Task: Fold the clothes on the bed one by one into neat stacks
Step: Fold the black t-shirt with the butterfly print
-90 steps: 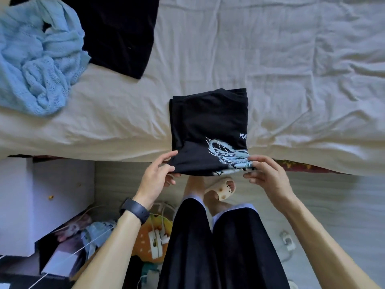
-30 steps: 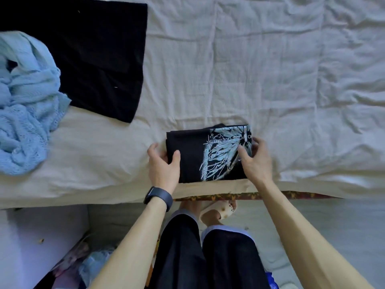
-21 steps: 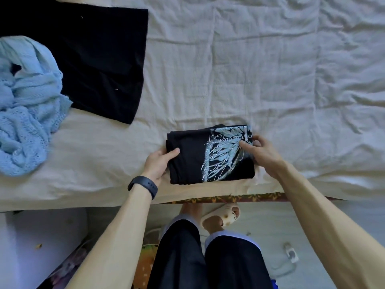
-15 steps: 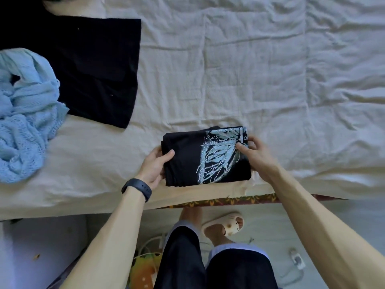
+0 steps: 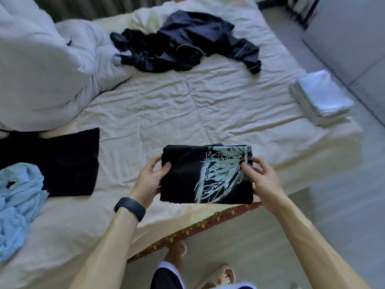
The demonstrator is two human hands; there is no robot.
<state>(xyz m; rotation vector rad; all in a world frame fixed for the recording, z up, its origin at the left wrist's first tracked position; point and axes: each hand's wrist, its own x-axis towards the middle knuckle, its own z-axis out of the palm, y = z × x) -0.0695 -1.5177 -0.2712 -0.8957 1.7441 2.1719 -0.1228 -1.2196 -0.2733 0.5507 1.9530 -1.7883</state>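
Shirt [image 5: 183,184], soft black folded rectangle, is clasped by left grip [image 5: 150,182] and right grip [image 5: 263,180].

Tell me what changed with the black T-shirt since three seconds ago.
The black T-shirt got another fold, near edge carried away from the person, print now on top. The left hand and right hand moved from that edge to grip its sides. The light blue knit and flat black garment stayed put.

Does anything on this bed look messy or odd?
Yes: dark clothes lie crumpled at the far side, and a light blue knit is bunched at the left edge. The printed shirt in the left hand and right hand looks neat.
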